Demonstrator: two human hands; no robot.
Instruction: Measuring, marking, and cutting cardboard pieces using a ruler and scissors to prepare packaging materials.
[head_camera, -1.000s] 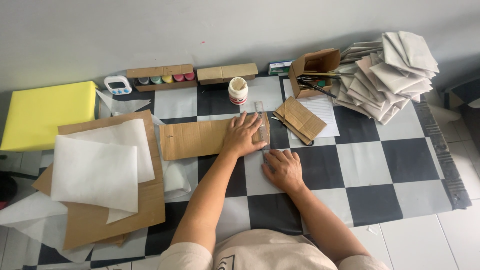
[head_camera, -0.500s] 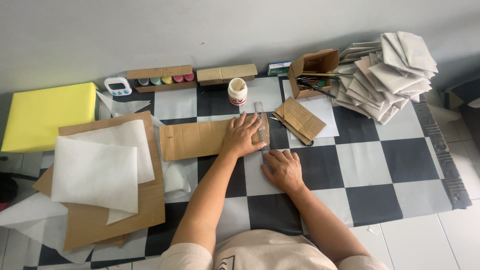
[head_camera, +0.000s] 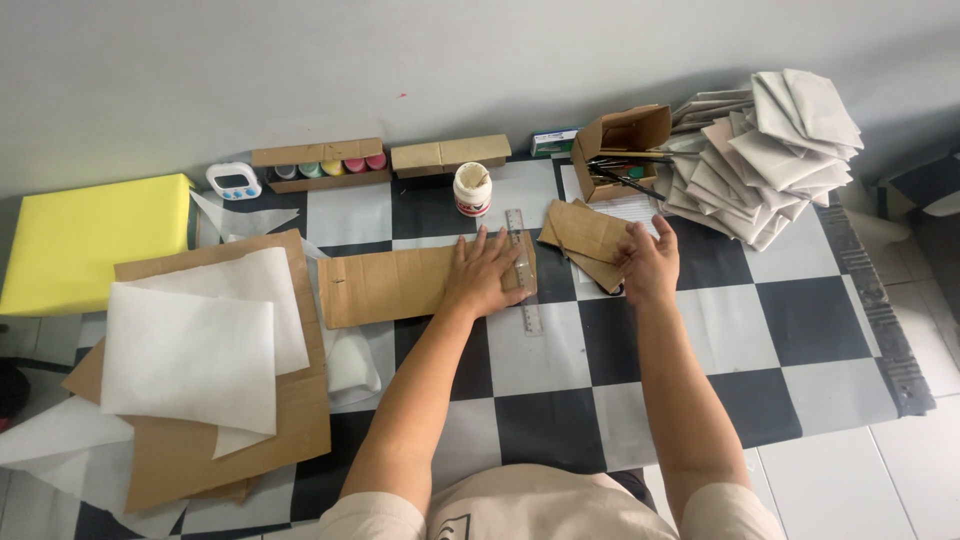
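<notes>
While the left hand (head_camera: 487, 272) lies flat, fingers spread, pressing a clear ruler (head_camera: 521, 270) down across the right end of a long brown cardboard strip (head_camera: 400, 285), nothing is actually gripped there, it's just an open palm pinning both to the checkered mat (head_camera: 800, 330). The right hand (head_camera: 648, 262) sits over at 3 o'clock from the ruler, fingers curled loosely on the edge of a small stack of cardboard pieces (head_camera: 585, 238); I can't tell if it's pinching one or only touching.

My take on the strip: it's light, stiff corrugated stuff, bends if you grab one end, and it'll slide on the smooth mat, so flat pressure near the ruler or a hold along the long edges seems the sane way. The ruler looks slick plastic, likely to skate unless pushed down firmly.

Going outward: a little white jar with a red band (head_camera: 472, 190) stands at 12 o'clock from the left hand. Further at 12, against the wall, an open box of coloured paint pots (head_camera: 322, 165) and a closed brown box (head_camera: 450, 153). At 1 o'clock a cardboard box with brushes (head_camera: 620, 145), and beyond it a big heap of folded paper envelopes (head_camera: 765, 150). At 9 o'clock, white sheets (head_camera: 195, 345) lie on a larger cardboard sheet (head_camera: 300, 420), with a yellow foam block (head_camera: 90, 240) and a small white timer (head_camera: 231, 181) at 10
</notes>
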